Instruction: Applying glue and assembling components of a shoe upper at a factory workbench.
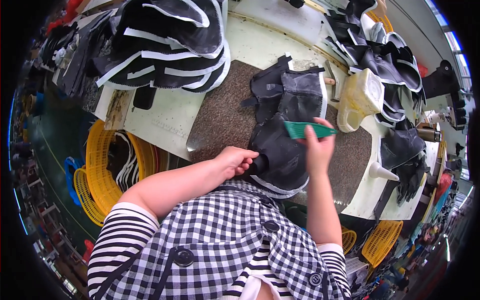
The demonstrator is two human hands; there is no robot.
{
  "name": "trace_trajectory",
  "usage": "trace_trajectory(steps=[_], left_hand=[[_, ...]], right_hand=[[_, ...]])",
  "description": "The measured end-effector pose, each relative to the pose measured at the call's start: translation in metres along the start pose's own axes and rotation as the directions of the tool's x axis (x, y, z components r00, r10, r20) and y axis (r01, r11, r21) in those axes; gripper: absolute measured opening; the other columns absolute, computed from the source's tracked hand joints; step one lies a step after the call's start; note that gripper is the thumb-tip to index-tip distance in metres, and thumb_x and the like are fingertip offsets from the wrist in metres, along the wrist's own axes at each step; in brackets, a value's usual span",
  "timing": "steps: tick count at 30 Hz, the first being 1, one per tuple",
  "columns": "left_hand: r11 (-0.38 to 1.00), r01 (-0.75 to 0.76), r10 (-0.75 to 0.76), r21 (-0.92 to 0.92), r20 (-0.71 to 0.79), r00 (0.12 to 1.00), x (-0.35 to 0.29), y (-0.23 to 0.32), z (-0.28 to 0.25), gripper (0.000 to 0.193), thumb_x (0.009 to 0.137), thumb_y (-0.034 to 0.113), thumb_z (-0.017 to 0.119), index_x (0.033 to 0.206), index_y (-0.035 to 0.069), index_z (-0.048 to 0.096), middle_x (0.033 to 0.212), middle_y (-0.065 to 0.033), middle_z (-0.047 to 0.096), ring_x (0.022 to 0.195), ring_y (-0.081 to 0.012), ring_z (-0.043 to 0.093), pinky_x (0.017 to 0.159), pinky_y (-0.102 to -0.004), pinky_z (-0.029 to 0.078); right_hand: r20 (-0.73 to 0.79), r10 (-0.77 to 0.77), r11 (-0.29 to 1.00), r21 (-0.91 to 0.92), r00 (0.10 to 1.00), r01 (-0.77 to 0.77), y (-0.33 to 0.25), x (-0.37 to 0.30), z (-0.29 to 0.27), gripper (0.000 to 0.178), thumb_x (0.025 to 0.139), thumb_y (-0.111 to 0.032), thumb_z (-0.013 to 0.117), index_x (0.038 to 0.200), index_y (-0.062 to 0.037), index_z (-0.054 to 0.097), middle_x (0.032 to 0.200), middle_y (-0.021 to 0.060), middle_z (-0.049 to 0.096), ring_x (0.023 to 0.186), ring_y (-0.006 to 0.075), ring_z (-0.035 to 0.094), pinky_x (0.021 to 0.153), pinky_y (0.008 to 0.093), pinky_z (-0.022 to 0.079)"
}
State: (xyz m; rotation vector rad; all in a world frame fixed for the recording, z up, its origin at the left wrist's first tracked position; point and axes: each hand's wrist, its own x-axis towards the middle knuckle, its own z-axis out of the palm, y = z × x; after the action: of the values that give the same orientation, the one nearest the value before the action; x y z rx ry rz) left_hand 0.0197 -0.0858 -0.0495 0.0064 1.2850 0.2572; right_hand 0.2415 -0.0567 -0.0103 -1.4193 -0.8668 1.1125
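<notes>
A black leather boot upper with white edging lies across a brown speckled slab, its near end close to my body. At its lower left, my left hand is closed, thumb and fingers pinching a small black flap. My right hand grips a flat green ridged scraper just over the middle of the upper. The scraper's broad end points left; I cannot tell whether it touches the leather.
A hammer and a cut-open yellowish plastic jug sit beyond the slab. Stacked black pieces with white edges fill the far left, more the right. A white nozzle and black gloves lie right; yellow baskets stand below left.
</notes>
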Motion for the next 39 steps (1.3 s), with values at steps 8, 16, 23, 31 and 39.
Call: trace_trajectory(steps=[8,16,23,31,39], left_hand=[[0.996,-0.093,0.093,0.009,-0.014,0.996,-0.01,-0.007,0.011,0.024,0.084,0.031,0.071,0.076,0.009,0.063,0.063,-0.0003,0.058,0.049,-0.0103,0.053,0.042,-0.0219,0.038],[0.973,-0.229,0.229,0.009,-0.018,0.973,0.01,-0.015,0.018,0.017,0.085,0.019,0.071,0.094,0.006,0.065,0.067,-0.0021,0.062,0.052,-0.0097,0.054,0.044,-0.0232,0.037],[0.929,-0.369,0.366,-0.026,-0.084,0.927,0.012,-0.028,0.017,0.018,0.086,0.02,0.07,0.096,0.005,0.066,0.068,-0.0029,0.064,0.053,-0.0092,0.054,0.046,-0.0221,0.039],[0.914,-0.396,0.4,-0.087,0.035,0.916,0.012,-0.029,0.009,0.021,0.093,0.02,0.059,0.104,0.003,0.066,0.074,-0.0048,0.065,0.058,-0.0101,0.058,0.053,-0.0221,0.043],[0.911,-0.408,0.41,-0.068,0.014,0.912,0.012,-0.03,0.009,0.023,0.094,0.02,0.058,0.106,0.003,0.066,0.073,-0.0037,0.064,0.059,-0.0107,0.058,0.053,-0.0225,0.043]], right_hand=[[0.207,-0.57,0.592,-0.568,0.795,0.572,0.041,-0.01,0.032,0.017,0.09,-0.001,0.061,0.105,-0.0049,0.054,0.092,0.0094,0.061,0.08,0.0221,0.061,0.072,0.0304,0.049],[0.176,-0.528,0.619,-0.591,0.831,0.518,0.036,-0.002,0.025,0.02,0.088,0.0,0.061,0.105,-0.0073,0.055,0.092,0.0142,0.062,0.083,0.0306,0.063,0.071,0.0353,0.049],[0.201,-0.174,0.76,-0.595,0.964,0.261,0.013,-0.023,0.037,0.018,0.088,-0.005,0.061,0.105,-0.0081,0.055,0.076,0.012,0.063,0.065,0.0308,0.063,0.062,0.0353,0.049],[0.605,-0.075,0.848,-0.379,0.792,0.37,0.002,-0.005,0.023,0.018,0.084,0.003,0.062,0.1,-0.0048,0.06,0.089,0.0095,0.066,0.082,0.0232,0.066,0.073,0.0289,0.05],[0.545,-0.309,0.468,-0.626,0.779,0.623,0.0,-0.016,0.029,0.017,0.084,-0.004,0.064,0.1,-0.0099,0.061,0.087,0.0095,0.063,0.079,0.0308,0.063,0.068,0.037,0.051]])
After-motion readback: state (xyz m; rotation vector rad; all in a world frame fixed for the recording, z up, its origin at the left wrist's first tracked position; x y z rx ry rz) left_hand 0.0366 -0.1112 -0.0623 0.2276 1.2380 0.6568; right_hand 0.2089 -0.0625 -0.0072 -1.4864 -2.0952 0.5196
